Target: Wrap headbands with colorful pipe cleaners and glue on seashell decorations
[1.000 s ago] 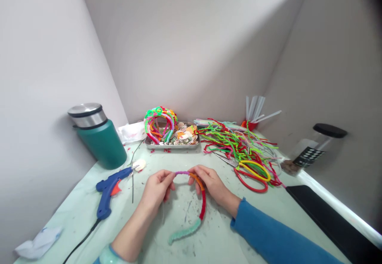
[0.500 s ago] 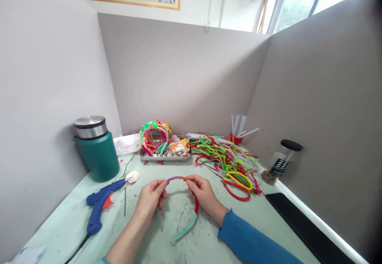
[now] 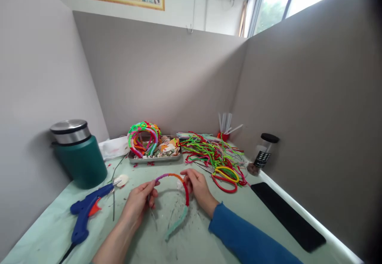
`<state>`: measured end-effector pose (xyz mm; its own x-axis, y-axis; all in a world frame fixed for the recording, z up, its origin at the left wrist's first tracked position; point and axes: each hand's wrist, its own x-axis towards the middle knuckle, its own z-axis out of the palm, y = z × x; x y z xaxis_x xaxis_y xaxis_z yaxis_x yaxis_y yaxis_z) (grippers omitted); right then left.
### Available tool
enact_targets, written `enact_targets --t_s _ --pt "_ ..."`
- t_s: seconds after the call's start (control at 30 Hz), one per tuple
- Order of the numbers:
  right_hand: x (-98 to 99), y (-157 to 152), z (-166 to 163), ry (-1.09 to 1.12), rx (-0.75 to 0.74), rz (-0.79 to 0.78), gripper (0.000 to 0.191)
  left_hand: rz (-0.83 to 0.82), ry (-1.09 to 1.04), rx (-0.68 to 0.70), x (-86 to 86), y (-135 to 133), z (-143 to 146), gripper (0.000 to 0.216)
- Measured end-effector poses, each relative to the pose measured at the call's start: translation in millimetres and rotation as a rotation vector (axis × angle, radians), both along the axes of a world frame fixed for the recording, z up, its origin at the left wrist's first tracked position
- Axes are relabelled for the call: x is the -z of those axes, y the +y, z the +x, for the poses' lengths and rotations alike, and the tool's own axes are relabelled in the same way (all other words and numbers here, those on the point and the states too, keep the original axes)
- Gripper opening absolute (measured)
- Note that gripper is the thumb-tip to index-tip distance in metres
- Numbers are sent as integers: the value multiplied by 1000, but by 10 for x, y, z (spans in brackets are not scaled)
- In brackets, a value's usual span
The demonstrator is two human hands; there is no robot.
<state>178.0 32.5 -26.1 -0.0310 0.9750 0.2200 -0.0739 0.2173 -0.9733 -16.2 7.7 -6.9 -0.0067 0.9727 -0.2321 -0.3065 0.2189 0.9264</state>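
Observation:
A headband [image 3: 186, 194] wrapped in fuzzy pipe cleaner forms an arch above the table. Its wrapping runs from purple through orange and red to mint green at the lower end. My left hand [image 3: 140, 200] is closed, pinching the band at the purple part; a thin bare strip hangs below those fingers. Beside the orange and red stretch is my right hand [image 3: 198, 188], its fingers loosely bent and apart, the tips at the band. A small whitish patch shows by these fingertips, too blurred to name.
To the left are a blue glue gun [image 3: 86, 214], a pale disc [image 3: 121, 180] and a green flask [image 3: 82, 162]. Finished headbands [image 3: 140, 148] stand on a metal tray [image 3: 155, 160]. Pipe cleaners [image 3: 205, 146], scissors [image 3: 225, 179], a jar [image 3: 263, 154] and a black strip [image 3: 288, 216] lie rightward.
My right hand has loosened its pinch at the orange part and sits by the orange-red stretch. More orange wrapping shows. My left hand keeps hold of the purple part. The view has swung right.

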Motion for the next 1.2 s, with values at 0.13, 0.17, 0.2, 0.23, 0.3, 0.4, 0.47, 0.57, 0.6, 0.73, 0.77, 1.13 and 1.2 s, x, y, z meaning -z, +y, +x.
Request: enact_targets --t_s 0.13,0.17,0.2,0.23,0.3,0.4,0.47,0.57,0.6,0.73,0.77,1.13,1.2 --pt "53 46 11 -15 33 27 32 18 -13 1 1 1 4 32" --pt "62 54 10 -20 31 24 31 19 -12 0 5 4 5 33" --pt "68 60 8 -23 28 21 30 20 -11 0 9 6 4 33" --pt "73 65 6 -25 27 16 30 22 -9 0 12 9 3 34" --pt "77 74 1 -31 30 10 28 23 -2 2 13 11 0 34" --pt "76 79 -1 -45 40 -1 27 16 15 13 7 2 3 34" --pt "73 73 -1 -84 51 -1 27 16 37 28 6 -11 15 35" --pt "64 57 -2 -196 99 74 23 15 101 64 21 -22 36 34" --pt "58 52 -1 -230 116 110 22 9 116 79 29 -20 40 34" --pt "27 42 16 -303 134 164 21 -23 143 131 58 5 28 36" --pt "21 42 23 -314 138 162 21 -31 142 142 64 12 21 35" --pt "87 72 46 -508 94 192 20 -33 180 151 97 48 32 36" --pt "87 71 47 -517 91 186 20 -37 177 158 69 26 41 38"
